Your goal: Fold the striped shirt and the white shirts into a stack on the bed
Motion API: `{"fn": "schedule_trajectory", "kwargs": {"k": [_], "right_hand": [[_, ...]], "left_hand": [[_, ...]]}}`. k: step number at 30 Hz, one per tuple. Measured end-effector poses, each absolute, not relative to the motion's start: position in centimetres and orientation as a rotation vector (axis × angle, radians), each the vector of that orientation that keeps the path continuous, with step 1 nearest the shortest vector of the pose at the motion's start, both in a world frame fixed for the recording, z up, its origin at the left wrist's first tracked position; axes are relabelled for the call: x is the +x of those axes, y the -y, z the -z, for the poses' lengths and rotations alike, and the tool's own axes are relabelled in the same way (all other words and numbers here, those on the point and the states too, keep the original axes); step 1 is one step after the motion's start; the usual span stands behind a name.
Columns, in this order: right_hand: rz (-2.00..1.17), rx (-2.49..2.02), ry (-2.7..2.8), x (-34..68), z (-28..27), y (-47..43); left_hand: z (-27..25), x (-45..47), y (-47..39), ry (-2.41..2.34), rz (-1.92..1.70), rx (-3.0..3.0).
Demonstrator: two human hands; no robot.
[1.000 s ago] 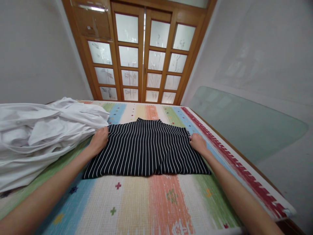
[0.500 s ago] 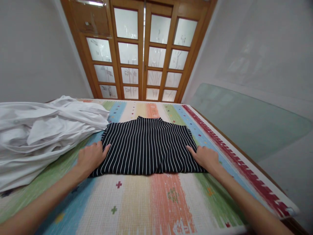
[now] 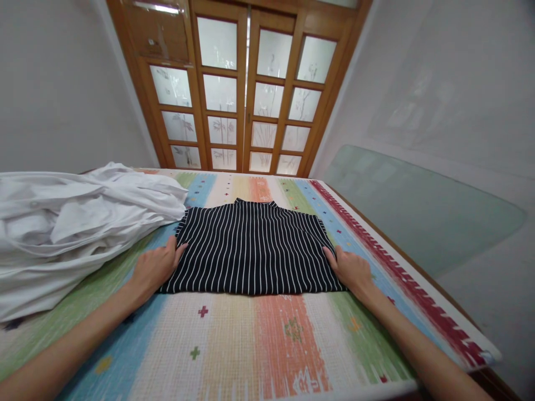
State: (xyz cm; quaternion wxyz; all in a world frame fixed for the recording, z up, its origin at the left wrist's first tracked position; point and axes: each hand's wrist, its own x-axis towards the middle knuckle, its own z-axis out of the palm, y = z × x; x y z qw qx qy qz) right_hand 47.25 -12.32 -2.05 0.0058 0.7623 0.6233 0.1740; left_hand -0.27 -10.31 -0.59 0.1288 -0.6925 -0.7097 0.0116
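A black shirt [image 3: 253, 250] with white stripes lies spread on the patterned cloth, its collar pointing away from me and its near edge forming a straight fold. My left hand [image 3: 156, 264] grips the shirt's left side, thumb on top and fingers partly hidden at the edge. At the opposite side my right hand [image 3: 351, 270] holds the right edge the same way, its thumb over the stripes and the other fingers mostly out of sight.
White fabric [image 3: 92, 217] is heaped at the left, touching the shirt's left shoulder. The colourful striped tablecloth [image 3: 234, 345] covers the table. A pale green glass-like panel [image 3: 418, 206] stands along the right wall. Wooden doors [image 3: 242, 111] with frosted panes rise behind.
The shirt's near edge lies slightly farther away and straighter, with its lower corners drawn in a little. Both hands keep their hold at the sides; the view has shifted slightly.
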Motion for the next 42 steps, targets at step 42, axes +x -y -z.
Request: {"fn": "schedule_trajectory", "kwargs": {"k": [42], "right_hand": [[0.082, 1.577, -3.136, 36.9, 1.9, 4.3]], "left_hand": [[0.5, 11.3, 13.5, 1.062, 0.314, -3.084]]}}
